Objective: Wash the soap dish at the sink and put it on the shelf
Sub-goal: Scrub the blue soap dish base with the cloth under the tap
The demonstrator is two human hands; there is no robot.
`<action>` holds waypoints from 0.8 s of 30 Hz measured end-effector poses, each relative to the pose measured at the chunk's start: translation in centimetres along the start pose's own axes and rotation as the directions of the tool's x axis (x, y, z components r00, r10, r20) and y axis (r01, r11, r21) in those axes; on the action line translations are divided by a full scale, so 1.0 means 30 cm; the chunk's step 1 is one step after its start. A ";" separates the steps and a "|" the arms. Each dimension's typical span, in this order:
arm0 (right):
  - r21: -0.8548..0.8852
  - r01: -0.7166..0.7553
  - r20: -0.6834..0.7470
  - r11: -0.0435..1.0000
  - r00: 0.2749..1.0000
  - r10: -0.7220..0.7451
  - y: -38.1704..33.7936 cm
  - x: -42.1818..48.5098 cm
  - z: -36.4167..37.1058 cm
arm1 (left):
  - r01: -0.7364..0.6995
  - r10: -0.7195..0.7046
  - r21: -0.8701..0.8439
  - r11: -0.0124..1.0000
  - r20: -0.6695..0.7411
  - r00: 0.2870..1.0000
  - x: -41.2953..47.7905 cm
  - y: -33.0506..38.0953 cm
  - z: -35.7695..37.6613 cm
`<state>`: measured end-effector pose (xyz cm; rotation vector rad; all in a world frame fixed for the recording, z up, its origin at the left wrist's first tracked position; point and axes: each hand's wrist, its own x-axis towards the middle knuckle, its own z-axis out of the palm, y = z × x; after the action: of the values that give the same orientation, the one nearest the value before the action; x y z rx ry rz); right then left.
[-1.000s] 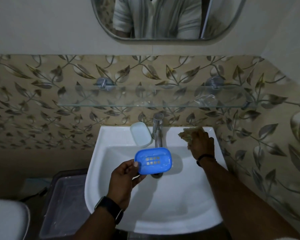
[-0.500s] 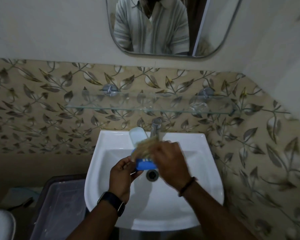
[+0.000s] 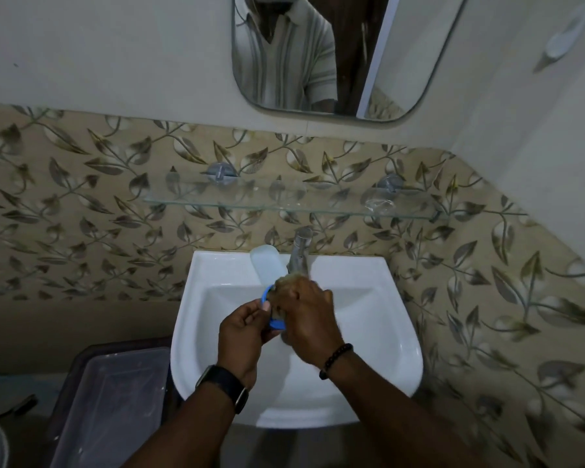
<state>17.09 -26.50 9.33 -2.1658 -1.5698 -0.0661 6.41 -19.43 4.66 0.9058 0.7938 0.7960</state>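
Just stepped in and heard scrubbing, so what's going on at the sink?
A person stands at the white sink cleaning a blue soap dish. The left hand holds the dish by its edge over the basin, and the right hand presses a tan scrubber against it. A pale lid-like piece rests on the sink's back ledge beside the tap. I can't tell whether water is running. The glass shelf above does not hold the dish yet.

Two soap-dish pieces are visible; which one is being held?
The blue soap dish, gripped by the left hand over the basin. The pale white piece lies untouched on the sink rim beside the tap.
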 end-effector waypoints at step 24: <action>-0.265 0.205 -0.011 0.942 0.976 -0.215 0.128 0.051 -0.122 | -0.054 0.042 -0.114 0.992 -0.102 0.994 0.009 0.063 0.069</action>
<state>21.96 -27.50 11.76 -2.1624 -1.8530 -0.4053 7.83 -19.21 7.08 0.7877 0.8065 0.9262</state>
